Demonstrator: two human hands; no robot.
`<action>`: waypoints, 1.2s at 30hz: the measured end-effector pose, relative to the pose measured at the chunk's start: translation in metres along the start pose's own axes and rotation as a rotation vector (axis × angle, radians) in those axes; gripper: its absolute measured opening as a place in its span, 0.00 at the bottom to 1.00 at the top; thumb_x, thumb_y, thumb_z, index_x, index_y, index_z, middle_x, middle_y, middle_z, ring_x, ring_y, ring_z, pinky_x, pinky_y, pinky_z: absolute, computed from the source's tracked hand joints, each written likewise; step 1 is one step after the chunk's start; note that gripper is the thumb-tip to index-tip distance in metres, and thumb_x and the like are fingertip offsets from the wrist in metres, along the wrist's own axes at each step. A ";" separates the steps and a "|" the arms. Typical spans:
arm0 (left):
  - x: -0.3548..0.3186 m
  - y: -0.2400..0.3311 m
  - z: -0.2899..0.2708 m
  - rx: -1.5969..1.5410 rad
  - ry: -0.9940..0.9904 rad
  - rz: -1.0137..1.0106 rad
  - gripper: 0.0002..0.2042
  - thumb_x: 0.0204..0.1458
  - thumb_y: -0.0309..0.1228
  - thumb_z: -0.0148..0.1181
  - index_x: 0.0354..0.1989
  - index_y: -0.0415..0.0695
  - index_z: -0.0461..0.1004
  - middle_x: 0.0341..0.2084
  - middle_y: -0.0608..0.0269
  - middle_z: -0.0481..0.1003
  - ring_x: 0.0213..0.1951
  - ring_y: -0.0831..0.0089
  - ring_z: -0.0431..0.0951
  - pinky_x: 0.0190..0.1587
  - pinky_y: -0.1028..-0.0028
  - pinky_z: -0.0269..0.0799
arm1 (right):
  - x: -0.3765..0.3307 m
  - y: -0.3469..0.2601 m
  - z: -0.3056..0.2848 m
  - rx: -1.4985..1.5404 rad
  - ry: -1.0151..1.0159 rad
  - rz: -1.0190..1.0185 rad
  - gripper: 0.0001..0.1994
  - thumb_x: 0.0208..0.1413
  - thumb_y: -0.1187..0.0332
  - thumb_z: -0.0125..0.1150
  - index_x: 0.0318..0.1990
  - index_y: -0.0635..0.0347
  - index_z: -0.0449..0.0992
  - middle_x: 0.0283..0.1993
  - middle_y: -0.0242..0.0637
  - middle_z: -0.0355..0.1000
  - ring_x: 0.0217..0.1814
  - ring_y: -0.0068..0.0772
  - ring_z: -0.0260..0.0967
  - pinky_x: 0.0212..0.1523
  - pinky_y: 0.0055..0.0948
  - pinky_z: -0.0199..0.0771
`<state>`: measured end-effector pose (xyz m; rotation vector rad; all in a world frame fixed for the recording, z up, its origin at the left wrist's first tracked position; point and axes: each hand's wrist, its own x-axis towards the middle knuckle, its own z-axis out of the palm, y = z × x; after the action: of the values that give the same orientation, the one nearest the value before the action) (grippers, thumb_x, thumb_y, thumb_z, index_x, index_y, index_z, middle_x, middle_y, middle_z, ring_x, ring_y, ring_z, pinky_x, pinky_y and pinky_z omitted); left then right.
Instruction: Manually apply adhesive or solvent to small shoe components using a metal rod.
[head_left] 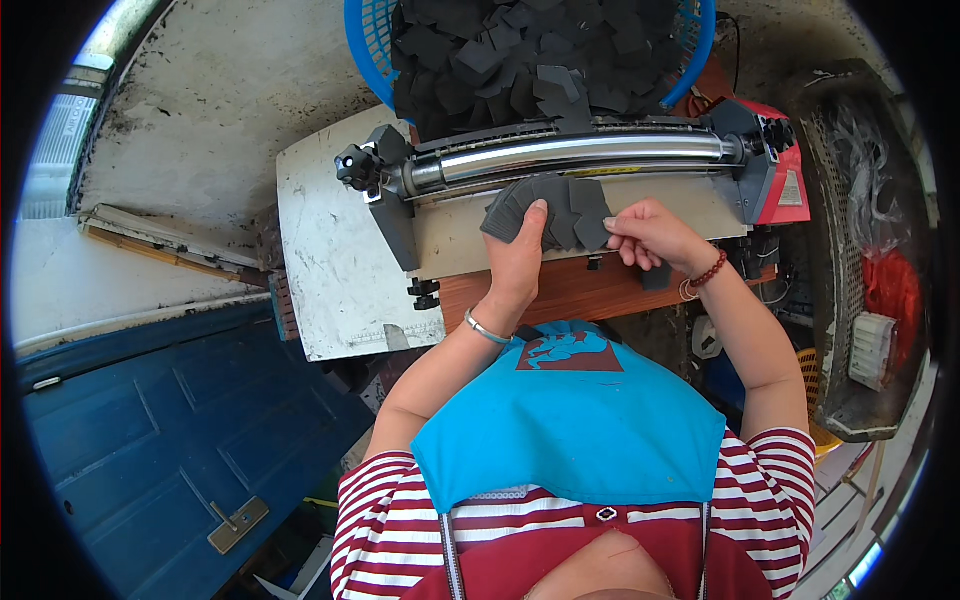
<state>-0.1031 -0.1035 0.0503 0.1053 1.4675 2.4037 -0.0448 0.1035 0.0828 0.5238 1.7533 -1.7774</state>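
Note:
My left hand (517, 255) is closed round a fanned stack of thin dark grey pieces (545, 205), its thumb lying on top. At the stack's right end, my right hand (655, 235) pinches the edge of one dark grey piece (590, 212) between thumb and fingers. Both hands are over the pale feed board (450, 235) of a roller machine. Just beyond them runs its shiny metal roller (590, 152). What lies under the stack is hidden.
Behind the roller stands a blue plastic basket (361, 50) heaped with dark grey pieces (480, 60). Black knobs (358, 165) stick out at the machine's left, and a red housing (785, 180) closes its right end. A white board (335, 250) lies left; a blue door (180, 420) is lower left.

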 end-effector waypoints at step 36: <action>0.006 0.001 0.001 0.034 -0.014 -0.010 0.10 0.57 0.24 0.55 0.46 0.39 0.74 0.39 0.64 0.76 0.41 0.78 0.75 0.45 0.75 0.72 | 0.009 0.001 -0.021 -0.116 0.118 0.103 0.18 0.60 0.57 0.56 0.23 0.60 0.73 0.15 0.29 0.70 0.09 0.15 0.62 0.06 0.15 0.55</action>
<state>-0.1087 -0.1014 0.0506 0.1212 1.4990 2.3660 -0.0534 0.1227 0.0750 0.6697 1.8616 -1.5926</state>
